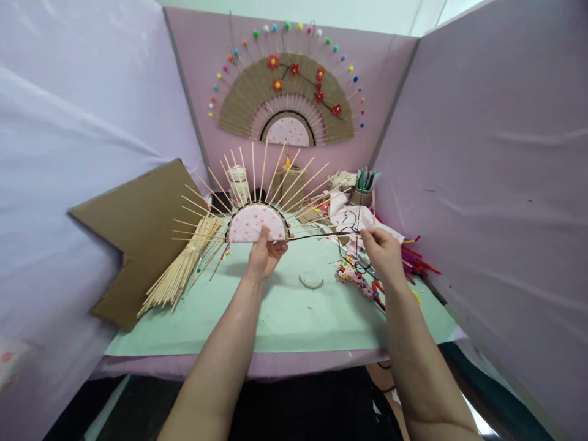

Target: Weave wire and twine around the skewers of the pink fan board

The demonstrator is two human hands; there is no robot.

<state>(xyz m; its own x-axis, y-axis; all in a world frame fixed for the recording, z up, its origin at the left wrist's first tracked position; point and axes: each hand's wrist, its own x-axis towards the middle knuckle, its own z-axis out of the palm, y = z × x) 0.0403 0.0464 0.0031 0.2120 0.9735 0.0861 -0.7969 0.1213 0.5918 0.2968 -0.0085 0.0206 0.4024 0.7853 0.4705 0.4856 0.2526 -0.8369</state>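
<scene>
My left hand (265, 252) is closed on the bottom edge of a pink dotted half-disc (254, 222), held upright above the table. Thin bamboo skewers (275, 177) fan out from the half-disc's curved rim like spokes. My right hand (382, 250) pinches the outer end of one skewer (321, 236) that lies nearly level and runs to the half-disc's right corner. A black cord seems to trail beside that hand.
A bundle of spare skewers (181, 272) lies on the mint-green table (294, 312) at the left, against brown cardboard (138, 226). A finished fan (287, 98) hangs on the back wall. Fabric, a pen cup (362, 187), pipe cleaners (416, 260) and scissors crowd the right.
</scene>
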